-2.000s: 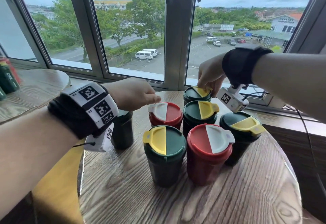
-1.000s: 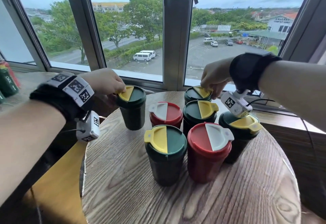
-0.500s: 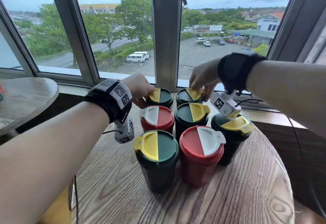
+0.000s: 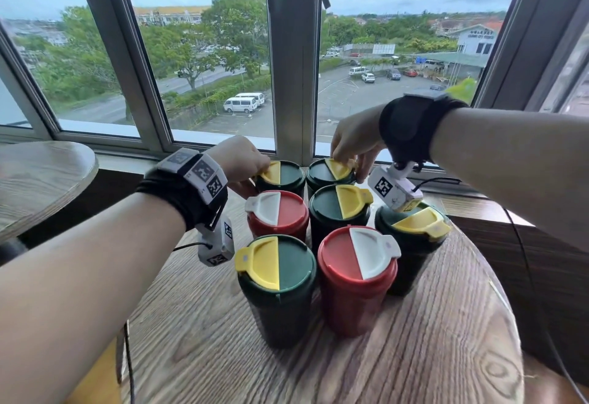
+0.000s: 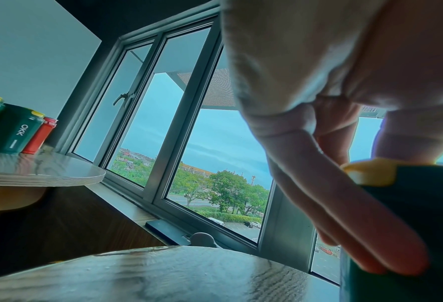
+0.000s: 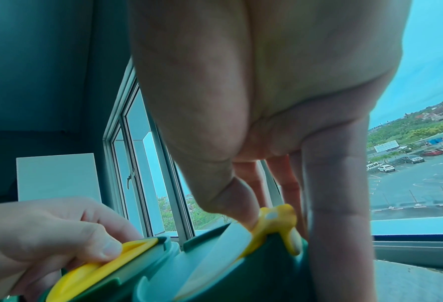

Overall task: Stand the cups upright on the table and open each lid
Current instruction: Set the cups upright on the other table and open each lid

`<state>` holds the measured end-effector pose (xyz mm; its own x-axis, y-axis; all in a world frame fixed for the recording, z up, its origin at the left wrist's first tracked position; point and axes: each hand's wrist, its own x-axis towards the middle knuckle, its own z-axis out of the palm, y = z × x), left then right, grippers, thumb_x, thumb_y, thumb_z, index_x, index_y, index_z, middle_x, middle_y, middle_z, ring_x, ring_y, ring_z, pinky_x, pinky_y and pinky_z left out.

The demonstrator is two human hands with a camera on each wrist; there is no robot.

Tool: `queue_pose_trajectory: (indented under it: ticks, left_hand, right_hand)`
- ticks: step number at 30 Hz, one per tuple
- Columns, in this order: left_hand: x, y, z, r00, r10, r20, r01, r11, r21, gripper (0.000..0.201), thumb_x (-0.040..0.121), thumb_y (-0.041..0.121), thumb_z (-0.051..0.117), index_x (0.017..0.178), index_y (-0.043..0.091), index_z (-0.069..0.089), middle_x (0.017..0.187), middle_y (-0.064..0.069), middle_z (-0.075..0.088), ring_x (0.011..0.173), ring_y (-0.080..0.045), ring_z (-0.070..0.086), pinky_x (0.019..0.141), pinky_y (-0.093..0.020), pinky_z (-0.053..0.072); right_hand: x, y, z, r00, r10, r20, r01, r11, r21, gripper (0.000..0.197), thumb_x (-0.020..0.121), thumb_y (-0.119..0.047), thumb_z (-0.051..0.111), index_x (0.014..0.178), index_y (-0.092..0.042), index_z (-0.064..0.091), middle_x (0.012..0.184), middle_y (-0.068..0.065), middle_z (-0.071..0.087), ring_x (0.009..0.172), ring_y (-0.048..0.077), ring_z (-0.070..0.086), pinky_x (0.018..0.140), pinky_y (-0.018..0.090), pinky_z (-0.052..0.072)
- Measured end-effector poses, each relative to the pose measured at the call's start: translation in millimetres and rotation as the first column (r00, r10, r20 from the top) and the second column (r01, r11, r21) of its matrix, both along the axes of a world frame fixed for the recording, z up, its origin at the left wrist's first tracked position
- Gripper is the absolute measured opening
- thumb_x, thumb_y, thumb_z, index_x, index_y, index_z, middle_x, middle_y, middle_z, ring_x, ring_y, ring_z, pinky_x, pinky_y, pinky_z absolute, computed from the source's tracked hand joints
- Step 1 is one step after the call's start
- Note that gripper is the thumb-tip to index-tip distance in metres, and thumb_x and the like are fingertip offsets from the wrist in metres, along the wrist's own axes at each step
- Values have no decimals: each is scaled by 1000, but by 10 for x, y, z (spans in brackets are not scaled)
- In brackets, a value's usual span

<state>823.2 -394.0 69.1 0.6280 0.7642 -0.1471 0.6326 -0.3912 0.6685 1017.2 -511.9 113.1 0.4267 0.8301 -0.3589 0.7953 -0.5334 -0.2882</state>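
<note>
Several lidded cups stand upright in a cluster on the round wooden table (image 4: 430,340). My left hand (image 4: 256,174) grips the back left green cup (image 4: 288,177) at its rim, thumb on its yellow flap (image 6: 98,263) and a finger down the cup's side (image 5: 357,214). My right hand (image 4: 350,168) pinches the yellow flap (image 6: 274,220) of the back right green cup (image 4: 322,174); that flap is tilted up at its tab. In front stand a red cup with a white flap (image 4: 277,212), a green one (image 4: 339,206), another green one (image 4: 414,231), a front green cup (image 4: 277,276) and a front red cup (image 4: 357,263), their flaps down.
A second round table (image 4: 41,177) stands to the left and bears more green and red cups (image 5: 16,130). The window sill (image 4: 207,139) and frame (image 4: 291,85) run close behind the back cups. A dark wooden ledge (image 4: 510,212) borders the table on the right.
My left hand carried a green cup from the table's left edge into the back row, beside the cup under my right hand. My right hand stayed on its yellow flap.
</note>
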Motion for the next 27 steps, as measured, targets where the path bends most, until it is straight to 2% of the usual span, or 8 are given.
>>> queue_pose_trajectory:
  ticks: [3, 6, 9, 12, 15, 20, 23, 27]
  left_hand:
    - [-16, 14, -42, 1000, -3, 17, 3, 1000, -1, 25, 94, 13, 59, 86, -5, 75, 67, -13, 71, 49, -23, 72, 51, -33, 61]
    - [-58, 19, -75, 1000, -26, 7, 26, 1000, 14, 30, 92, 19, 60, 95, -6, 75, 90, -24, 77, 72, -34, 77, 67, -43, 65]
    - [-92, -14, -73, 999, -38, 28, 38, 999, -17, 29, 98, 20, 58, 101, -4, 73, 92, -18, 73, 66, -25, 73, 44, -31, 58]
    - [-124, -23, -97, 998, -68, -4, 68, 997, 40, 32, 99, 32, 58, 109, 5, 72, 96, -11, 73, 76, -21, 73, 42, -27, 54]
    - [-167, -21, -137, 992, -116, -56, 125, 971, 203, 36, 98, 38, 57, 123, 14, 66, 103, -5, 68, 88, -24, 69, 52, -35, 60]
    - [-242, -80, -153, 986, -150, -68, 164, 906, 390, 42, 97, 42, 57, 131, 16, 62, 119, -5, 67, 86, -20, 67, 72, -39, 62]
    - [-259, -116, -144, 984, -148, -102, 177, 887, 427, 43, 99, 42, 53, 133, 16, 63, 124, -7, 68, 89, -21, 65, 85, -39, 57]
    - [-292, -152, -143, 981, -152, -118, 188, 889, 417, 48, 101, 44, 49, 142, 19, 56, 137, -6, 63, 120, -26, 58, 102, -40, 43]
  right_hand:
    - [-2, -1, -5, 1000, 0, 2, 0, 1000, 2, 34, 85, -22, 71, 117, -11, 70, 108, 16, 75, 91, 34, 76, 82, 51, 61]
    - [-20, -41, 9, 1000, -2, -8, 2, 1000, 22, 32, 87, -19, 70, 118, -9, 68, 107, 18, 75, 90, 35, 76, 83, 52, 61]
    - [-51, -114, 46, 1000, -12, -10, 12, 999, 34, 33, 89, -19, 68, 121, -8, 66, 107, 19, 75, 89, 36, 76, 83, 52, 60]
    - [-95, -230, 135, 1000, -23, 18, 22, 998, 59, 30, 92, -18, 65, 121, -7, 66, 107, 21, 74, 89, 38, 76, 83, 52, 60]
    - [-142, -426, 242, 998, 12, 69, -16, 998, 54, 28, 95, -19, 63, 119, -5, 67, 103, 19, 74, 81, 35, 76, 77, 48, 63]
    - [-302, -942, 276, 963, 108, 249, -122, 992, 41, 32, 90, -33, 69, 116, -15, 71, 86, 3, 73, 74, 18, 72, 72, 36, 63]
    - [-400, -1243, 206, 952, 189, 239, -174, 981, -83, 51, 83, -50, 71, 127, -25, 64, 113, 0, 71, 98, 19, 69, 87, 40, 59]
    - [-457, -1507, 57, 927, 265, 267, -228, 960, -161, 75, 76, -63, 71, 141, -31, 51, 133, -6, 60, 116, 17, 58, 100, 39, 51]
